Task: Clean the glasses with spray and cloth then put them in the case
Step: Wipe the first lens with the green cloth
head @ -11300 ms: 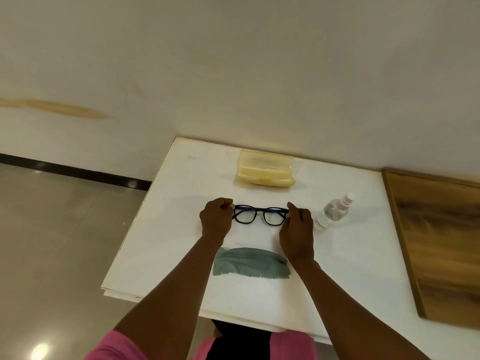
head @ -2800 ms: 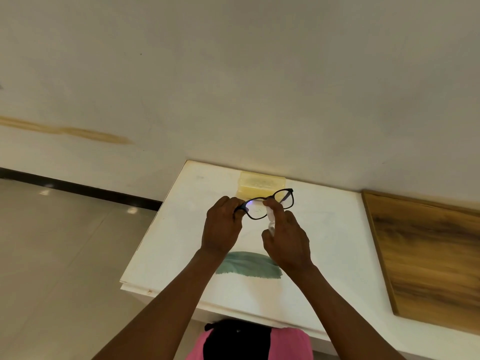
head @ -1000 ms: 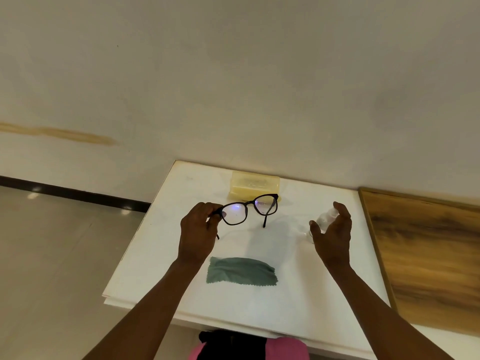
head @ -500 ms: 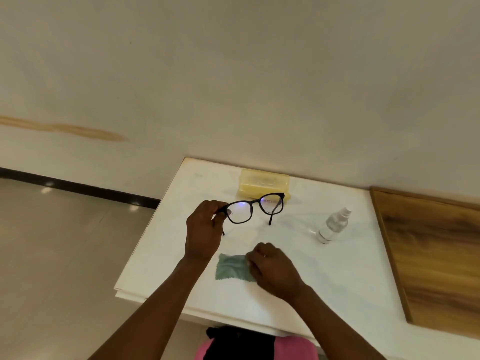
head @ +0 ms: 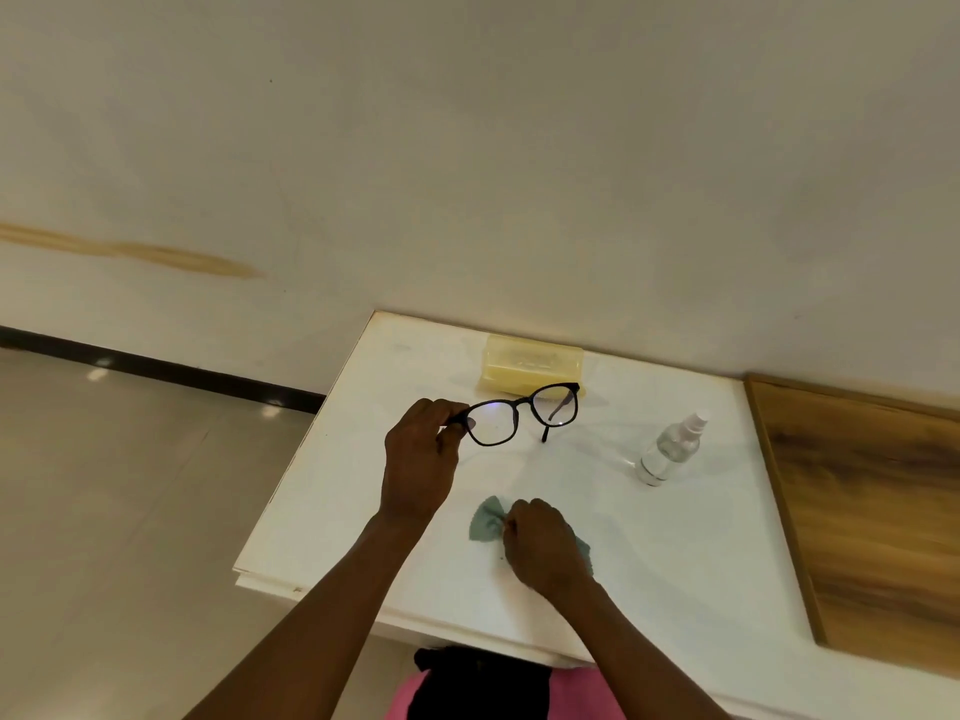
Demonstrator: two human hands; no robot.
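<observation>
The left hand (head: 418, 462) pinches the black-framed, clear-lensed glasses (head: 522, 414) at their left hinge corner, thumb and curled fingers closed on the frame; the glasses are held above the white, smooth table top (head: 675, 553), lenses facing the person, the far temple arm hanging open and downward. The right hand (head: 543, 550) rests on the table with its fingers curled round the crumpled grey-green soft cloth (head: 485, 522), which bunches out to the left of the knuckles and shows again at the wrist side. The small clear plastic spray bottle with a white nozzle (head: 670, 449) stands upright to the right, well apart from both hands. The pale yellow translucent rectangular case (head: 530, 362) lies closed against the wall, just behind the glasses. A brown wood-grain panel (head: 862, 511) adjoins the table's right edge.
</observation>
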